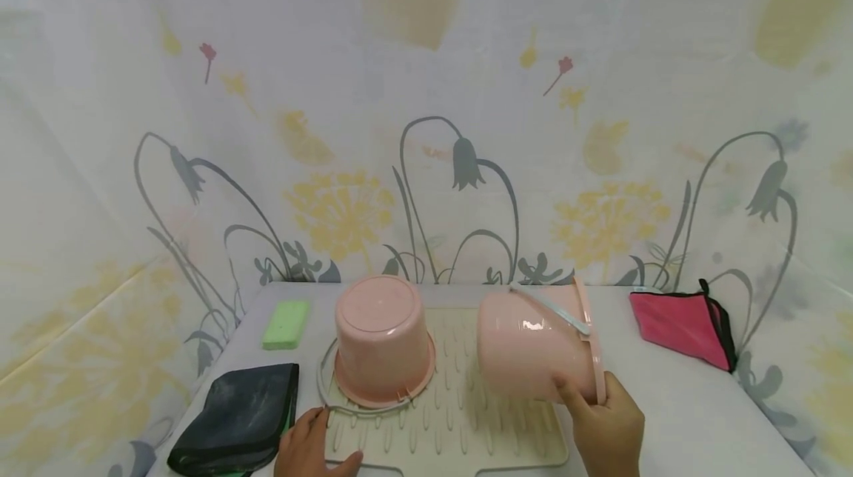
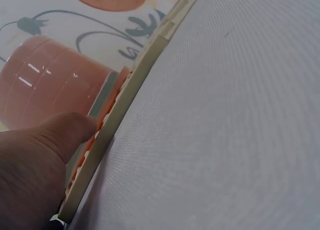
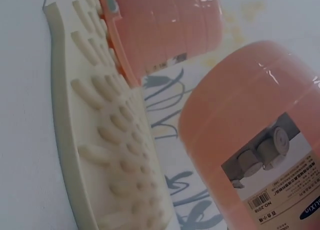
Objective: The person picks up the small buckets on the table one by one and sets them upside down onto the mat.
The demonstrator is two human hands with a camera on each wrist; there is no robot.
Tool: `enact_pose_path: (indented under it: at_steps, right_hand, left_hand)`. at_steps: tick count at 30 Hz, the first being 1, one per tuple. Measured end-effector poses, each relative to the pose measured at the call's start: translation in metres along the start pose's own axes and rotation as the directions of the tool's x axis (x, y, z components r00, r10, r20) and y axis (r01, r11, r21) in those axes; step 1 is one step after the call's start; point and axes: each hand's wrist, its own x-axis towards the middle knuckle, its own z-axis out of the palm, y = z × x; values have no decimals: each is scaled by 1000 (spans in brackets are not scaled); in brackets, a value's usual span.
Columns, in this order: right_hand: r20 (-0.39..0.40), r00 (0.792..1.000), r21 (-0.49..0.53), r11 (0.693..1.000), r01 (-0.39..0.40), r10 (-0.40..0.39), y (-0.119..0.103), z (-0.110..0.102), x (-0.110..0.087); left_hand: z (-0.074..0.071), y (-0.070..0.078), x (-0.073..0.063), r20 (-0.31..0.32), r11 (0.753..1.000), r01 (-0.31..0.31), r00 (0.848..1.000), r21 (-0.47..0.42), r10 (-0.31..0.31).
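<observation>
A pink bucket (image 1: 380,336) stands upside down on the left half of a cream drainer board (image 1: 460,432), its grey handle (image 1: 321,373) lying around the rim. My left hand (image 1: 313,447) rests at the board's front left corner, fingers along the edge; the thumb (image 2: 75,132) lies close to the handle in the left wrist view. On the right, my right hand (image 1: 603,425) grips the rim of a second pink bucket (image 1: 533,344), tipped on its side over the board with its mouth to the right. A printed label (image 3: 275,170) shows on it in the right wrist view.
A light green sponge (image 1: 285,325) lies at the back left of the white table (image 1: 666,403). Nearer stands a folded black pouch-like item (image 1: 240,414), left of my left hand. At the back right is a pink-red pouch (image 1: 683,325) with black trim. A flowered curtain (image 1: 426,92) hangs behind.
</observation>
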Motion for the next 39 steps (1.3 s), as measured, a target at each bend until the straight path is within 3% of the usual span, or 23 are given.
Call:
enact_pose_path:
  at_steps: [11, 17, 25, 30, 33, 39]
  right_hand:
    - [28, 997, 73, 994, -80, 78, -14, 4, -16]
    - [39, 993, 90, 989, -114, 111, -23, 3, -21]
    - [72, 987, 103, 983, -154, 147, -30, 3, -26]
    - [78, 984, 123, 978, -169, 160, -35, 2, -30]
    - [89, 980, 138, 972, -190, 179, -39, 0, -32]
    - [112, 974, 168, 963, -212, 195, -45, -3, -37]
  left_hand:
    - [-3, -3, 0, -76, 999, -33, 997, -26, 31]
    - [-8, 0, -5, -143, 990, -26, 990, -139, 6]
    - [-24, 17, -20, -282, 927, -79, 959, -366, -29]
    - [-28, 33, -27, -312, 893, -169, 950, -418, 33]
    - [-31, 45, -29, -298, 875, -209, 951, -437, 79]
    - [-37, 64, -31, -282, 853, -318, 936, -414, 212]
